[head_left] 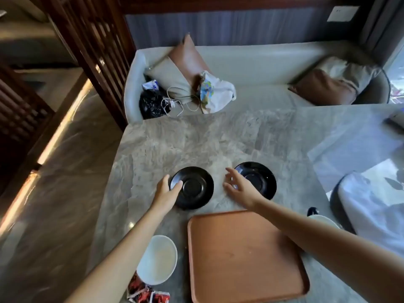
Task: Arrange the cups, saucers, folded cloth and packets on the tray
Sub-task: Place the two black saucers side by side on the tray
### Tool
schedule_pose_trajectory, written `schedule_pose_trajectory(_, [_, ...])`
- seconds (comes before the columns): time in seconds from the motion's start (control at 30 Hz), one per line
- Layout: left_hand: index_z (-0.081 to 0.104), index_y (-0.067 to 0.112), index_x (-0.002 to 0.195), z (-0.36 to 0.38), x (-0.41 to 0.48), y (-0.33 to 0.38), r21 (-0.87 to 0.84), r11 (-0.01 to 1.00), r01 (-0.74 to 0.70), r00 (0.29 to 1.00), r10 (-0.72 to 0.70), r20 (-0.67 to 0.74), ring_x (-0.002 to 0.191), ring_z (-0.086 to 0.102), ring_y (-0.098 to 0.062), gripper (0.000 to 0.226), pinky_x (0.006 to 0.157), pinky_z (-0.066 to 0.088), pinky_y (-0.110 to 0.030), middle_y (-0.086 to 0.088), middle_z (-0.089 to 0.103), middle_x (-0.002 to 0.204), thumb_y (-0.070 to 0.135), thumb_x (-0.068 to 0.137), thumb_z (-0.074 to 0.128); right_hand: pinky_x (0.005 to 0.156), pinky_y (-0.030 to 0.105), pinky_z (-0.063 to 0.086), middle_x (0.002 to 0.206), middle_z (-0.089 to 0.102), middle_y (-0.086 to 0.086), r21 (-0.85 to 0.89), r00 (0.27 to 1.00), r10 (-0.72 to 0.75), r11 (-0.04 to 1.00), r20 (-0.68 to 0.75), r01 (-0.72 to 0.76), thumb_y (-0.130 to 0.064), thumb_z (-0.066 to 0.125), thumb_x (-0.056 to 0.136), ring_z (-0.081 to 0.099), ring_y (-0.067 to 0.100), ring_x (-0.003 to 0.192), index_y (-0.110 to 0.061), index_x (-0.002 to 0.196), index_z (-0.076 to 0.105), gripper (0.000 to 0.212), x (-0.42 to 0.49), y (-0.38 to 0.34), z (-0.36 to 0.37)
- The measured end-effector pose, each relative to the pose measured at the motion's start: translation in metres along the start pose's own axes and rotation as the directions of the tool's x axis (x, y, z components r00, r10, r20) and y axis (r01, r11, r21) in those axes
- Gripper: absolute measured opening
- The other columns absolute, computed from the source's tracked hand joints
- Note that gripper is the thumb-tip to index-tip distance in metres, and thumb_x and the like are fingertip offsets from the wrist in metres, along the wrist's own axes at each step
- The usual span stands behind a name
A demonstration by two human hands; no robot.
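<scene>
Quick count of what's on my marble bench (175, 141): two black saucers, two cups that I can see, one tray, and a little pile of red packets (147, 294) at the bottom edge of the frame, too bunched up to count.

My left hand (167, 192) is on the left saucer (192, 187) in the middle of the frame, thumb lying over its near-left rim and fingers curled around the edge, so it's gripping it. My right hand (239, 186) is spread, fingers loose and apart, hovering at the left rim of the right saucer (259, 179); can't tell if it's actually touching it. Both arms reach forward from the bottom corners.

The brown tray (244, 256) sits lower center-right with nothing on it, my right forearm crossing over its far right corner. One white cup (157, 259) sits just left of the tray, nothing in it. A second cup (323, 218) peeks out behind my right forearm, mostly hidden. White cloth (371, 206) lies at the right edge.
</scene>
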State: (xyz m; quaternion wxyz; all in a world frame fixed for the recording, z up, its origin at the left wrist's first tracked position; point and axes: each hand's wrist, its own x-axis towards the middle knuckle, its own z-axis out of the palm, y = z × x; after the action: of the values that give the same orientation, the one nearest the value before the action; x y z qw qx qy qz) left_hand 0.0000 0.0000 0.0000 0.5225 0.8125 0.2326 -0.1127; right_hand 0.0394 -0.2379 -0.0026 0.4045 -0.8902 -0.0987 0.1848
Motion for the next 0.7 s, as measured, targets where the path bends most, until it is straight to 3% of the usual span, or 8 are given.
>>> schedule_pose_trajectory(0.1, [0.024, 0.005, 0.145, -0.002, 0.012, -0.013, 0.030, 0.994, 0.106, 0.990, -0.103, -0.101, 0.140, 0.027, -0.025, 0.067, 0.112, 0.023, -0.034, -0.014, 0.024, 0.154, 0.028, 0.090, 0.056, 0.100, 0.038, 0.045, 0.121, 0.061, 0.006, 0.137, 0.983, 0.178, 0.976, -0.050, -0.169, -0.022, 0.051, 0.094, 0.058, 0.021, 0.111, -0.012, 0.138, 0.043, 0.045, 0.004, 0.006, 0.023])
schedule_pose_trajectory(0.27, [0.035, 0.003, 0.139, 0.001, 0.026, -0.032, -0.146, 0.950, 0.276, 0.958, -0.285, -0.043, 0.127, 0.046, -0.029, 0.050, 0.107, 0.036, -0.040, -0.017, 0.045, 0.140, 0.016, 0.093, 0.051, 0.080, 0.042, 0.052, 0.108, 0.056, 0.008, 0.490, 0.915, 0.402, 0.789, 0.044, -0.370, -0.011, 0.046, 0.095, 0.058, 0.022, 0.086, -0.007, 0.136, 0.043, 0.042, 0.007, 0.003, 0.053])
schedule_pose_trajectory(0.33, [0.044, 0.001, 0.132, 0.003, 0.031, -0.037, -0.188, 0.938, 0.291, 0.951, -0.305, -0.054, 0.113, 0.054, -0.027, 0.041, 0.091, 0.045, -0.035, -0.017, 0.055, 0.125, 0.010, 0.093, 0.049, 0.072, 0.036, 0.052, 0.105, 0.057, 0.008, 0.573, 0.883, 0.462, 0.702, 0.087, -0.423, -0.009, 0.044, 0.095, 0.055, 0.019, 0.079, -0.008, 0.136, 0.043, 0.042, 0.014, 0.003, 0.061])
schedule_pose_trajectory(0.4, [0.046, 0.002, 0.131, 0.006, 0.032, -0.036, -0.241, 0.922, 0.304, 0.946, -0.322, -0.037, 0.097, 0.053, -0.023, 0.038, 0.068, 0.041, -0.024, -0.016, 0.057, 0.112, 0.007, 0.093, 0.048, 0.075, 0.034, 0.051, 0.095, 0.057, 0.005, 0.616, 0.875, 0.470, 0.656, 0.120, -0.436, -0.007, 0.042, 0.094, 0.053, 0.016, 0.074, -0.008, 0.135, 0.045, 0.041, 0.021, -0.002, 0.066])
schedule_pose_trajectory(0.43, [0.045, 0.004, 0.131, 0.006, 0.034, -0.036, -0.261, 0.912, 0.315, 0.943, -0.333, -0.023, 0.094, 0.052, -0.023, 0.038, 0.064, 0.039, -0.022, -0.014, 0.056, 0.108, 0.007, 0.093, 0.048, 0.077, 0.035, 0.051, 0.091, 0.057, 0.002, 0.633, 0.874, 0.466, 0.638, 0.136, -0.439, -0.007, 0.042, 0.094, 0.053, 0.015, 0.074, -0.008, 0.134, 0.046, 0.041, 0.025, -0.004, 0.067])
schedule_pose_trajectory(0.5, [0.042, 0.008, 0.134, 0.006, 0.036, -0.036, -0.266, 0.905, 0.333, 0.939, -0.343, 0.011, 0.091, 0.051, -0.024, 0.042, 0.065, 0.040, -0.025, -0.011, 0.054, 0.105, 0.008, 0.093, 0.048, 0.078, 0.034, 0.053, 0.089, 0.057, 0.001, 0.638, 0.867, 0.473, 0.622, 0.155, -0.453, -0.007, 0.041, 0.095, 0.055, 0.014, 0.076, -0.009, 0.134, 0.047, 0.040, 0.031, -0.009, 0.068])
schedule_pose_trajectory(0.6, [0.040, 0.012, 0.136, 0.005, 0.036, -0.037, -0.228, 0.901, 0.370, 0.929, -0.364, 0.070, 0.094, 0.052, -0.023, 0.043, 0.080, 0.041, -0.032, -0.008, 0.054, 0.108, 0.012, 0.094, 0.048, 0.078, 0.036, 0.053, 0.095, 0.055, 0.008, 0.605, 0.859, 0.479, 0.635, 0.180, -0.481, -0.005, 0.038, 0.095, 0.054, 0.019, 0.083, -0.013, 0.139, 0.040, 0.045, 0.035, -0.011, 0.066])
schedule_pose_trajectory(0.7, [0.042, 0.013, 0.135, 0.001, 0.034, -0.039, -0.195, 0.905, 0.379, 0.925, -0.367, 0.095, 0.095, 0.053, -0.024, 0.042, 0.084, 0.040, -0.033, -0.009, 0.055, 0.113, 0.014, 0.093, 0.047, 0.067, 0.033, 0.051, 0.079, 0.051, 0.005, 0.584, 0.848, 0.479, 0.630, 0.227, -0.512, -0.003, 0.036, 0.095, 0.050, 0.016, 0.068, -0.017, 0.143, 0.034, 0.050, 0.035, -0.007, 0.066])
